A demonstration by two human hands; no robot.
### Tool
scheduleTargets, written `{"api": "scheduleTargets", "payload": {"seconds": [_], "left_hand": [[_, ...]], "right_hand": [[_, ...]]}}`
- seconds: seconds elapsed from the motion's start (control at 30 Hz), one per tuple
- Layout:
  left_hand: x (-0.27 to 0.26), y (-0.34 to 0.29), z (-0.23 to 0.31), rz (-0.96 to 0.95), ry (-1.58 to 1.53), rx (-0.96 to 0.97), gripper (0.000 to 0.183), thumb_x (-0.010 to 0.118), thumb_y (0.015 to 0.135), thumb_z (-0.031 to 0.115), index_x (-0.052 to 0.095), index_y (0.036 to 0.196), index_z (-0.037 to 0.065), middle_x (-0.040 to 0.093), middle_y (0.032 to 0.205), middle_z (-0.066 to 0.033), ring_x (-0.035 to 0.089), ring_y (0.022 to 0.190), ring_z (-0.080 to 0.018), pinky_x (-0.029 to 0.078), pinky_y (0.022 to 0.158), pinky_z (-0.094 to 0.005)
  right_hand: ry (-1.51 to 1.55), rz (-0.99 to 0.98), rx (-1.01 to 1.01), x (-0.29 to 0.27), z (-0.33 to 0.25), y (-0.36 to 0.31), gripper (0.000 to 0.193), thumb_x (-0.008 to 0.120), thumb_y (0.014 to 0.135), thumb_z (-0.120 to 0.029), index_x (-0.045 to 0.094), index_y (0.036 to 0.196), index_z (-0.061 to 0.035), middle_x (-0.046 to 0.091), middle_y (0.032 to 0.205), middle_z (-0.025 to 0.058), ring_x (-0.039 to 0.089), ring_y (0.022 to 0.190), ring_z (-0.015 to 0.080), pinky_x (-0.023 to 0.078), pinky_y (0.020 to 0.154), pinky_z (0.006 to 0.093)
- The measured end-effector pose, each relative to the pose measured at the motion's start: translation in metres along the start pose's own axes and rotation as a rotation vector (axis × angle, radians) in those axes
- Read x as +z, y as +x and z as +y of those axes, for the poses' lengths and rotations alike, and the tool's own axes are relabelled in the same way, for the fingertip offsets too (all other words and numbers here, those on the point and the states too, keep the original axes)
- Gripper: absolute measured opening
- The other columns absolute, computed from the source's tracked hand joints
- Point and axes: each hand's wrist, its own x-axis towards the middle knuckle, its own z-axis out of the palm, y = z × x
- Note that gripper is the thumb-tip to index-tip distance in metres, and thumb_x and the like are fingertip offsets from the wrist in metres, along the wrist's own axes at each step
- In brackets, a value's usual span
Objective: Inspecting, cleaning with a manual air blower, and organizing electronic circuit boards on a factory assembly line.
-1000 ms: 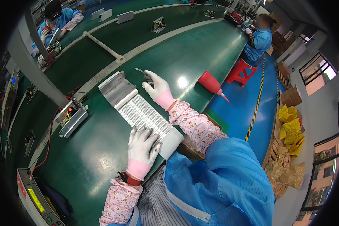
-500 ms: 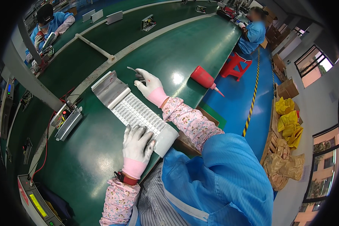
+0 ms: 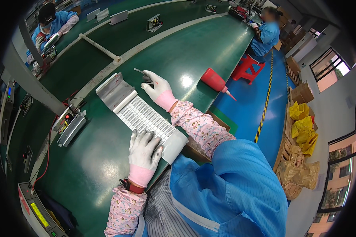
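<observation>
Only the head view has been shifted noticeably since a second ago, with both hands left in place, so the work is judged to be paused at the same point. The white-gloved left hand [image 3: 142, 153] is laid flat, unclenched, on the near left edge of a white paper sheet of small printed labels [image 3: 146, 117], and a slender, curved grey tool [image 3: 138, 71] is gripped in the white-gloved right hand [image 3: 158, 89], just beside the sheet's far right edge. Beyond them, the sheet's far end is covered by a shiny grey flap [image 3: 115, 91] on the smooth green bench [image 3: 91, 166].

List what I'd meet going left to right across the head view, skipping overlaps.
Yellow screen, silver device, right hand, red bottle, striped floor line, yellow bags.
</observation>
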Motion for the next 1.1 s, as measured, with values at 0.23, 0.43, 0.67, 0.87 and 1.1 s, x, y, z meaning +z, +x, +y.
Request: {"api": "scheduleTargets", "payload": {"seconds": [0.23, 0.43, 0.67, 0.87, 1.1], "left_hand": [[0.0, -0.002, -0.003, 0.015, 0.011, 0.001, 0.033, 0.064, 0.091, 0.03, 0.073, 0.113, 0.007, 0.065, 0.126, -0.0131, 0.056, 0.126, -0.0362, 0.029, 0.122, -0.0538], [0.001, 0.002, -0.005, 0.033, -0.027, 0.067, 0.032, 0.068, 0.09, 0.028, 0.072, 0.113, 0.006, 0.066, 0.123, -0.0127, 0.058, 0.122, -0.0341, 0.031, 0.121, -0.0532], [0.008, -0.002, -0.012, 0.078, -0.021, 0.059, 0.031, 0.066, 0.088, 0.029, 0.071, 0.111, 0.008, 0.065, 0.121, -0.0113, 0.057, 0.121, -0.0334, 0.03, 0.121, -0.0534], [0.009, -0.003, -0.012, 0.095, -0.027, 0.058, 0.031, 0.066, 0.088, 0.029, 0.071, 0.111, 0.008, 0.065, 0.122, -0.0109, 0.057, 0.122, -0.0332, 0.03, 0.122, -0.0526], [0.011, -0.005, -0.014, 0.09, -0.02, 0.059, 0.032, 0.066, 0.088, 0.03, 0.071, 0.111, 0.009, 0.065, 0.124, -0.0101, 0.057, 0.124, -0.0329, 0.03, 0.122, -0.0524]], "right_hand": [[0.019, -0.015, 0.02, 0.003, -0.002, 0.0, 0.051, 0.063, 0.089, -0.005, 0.057, 0.139, -0.0003, 0.072, 0.117, 0.0139, 0.069, 0.105, 0.0209, 0.054, 0.093, 0.0294], [0.07, 0.021, -0.031, 0.002, 0.018, 0.004, 0.051, 0.064, 0.089, -0.002, 0.056, 0.14, 0.0009, 0.071, 0.119, 0.0153, 0.069, 0.104, 0.0202, 0.054, 0.092, 0.0281], [0.112, -0.036, 0.032, 0.001, 0.005, 0.001, 0.051, 0.064, 0.091, 0.0, 0.054, 0.141, 0.0011, 0.07, 0.119, 0.0153, 0.068, 0.105, 0.0185, 0.054, 0.092, 0.0269], [0.101, -0.043, 0.044, -0.001, 0.0, 0.001, 0.051, 0.063, 0.092, 0.0, 0.054, 0.142, 0.0012, 0.07, 0.121, 0.0159, 0.068, 0.106, 0.0187, 0.053, 0.093, 0.0269], [0.072, -0.052, 0.051, -0.002, -0.006, 0.0, 0.051, 0.063, 0.092, -0.001, 0.053, 0.142, 0.0019, 0.069, 0.122, 0.0167, 0.068, 0.107, 0.019, 0.053, 0.094, 0.0267]]}}
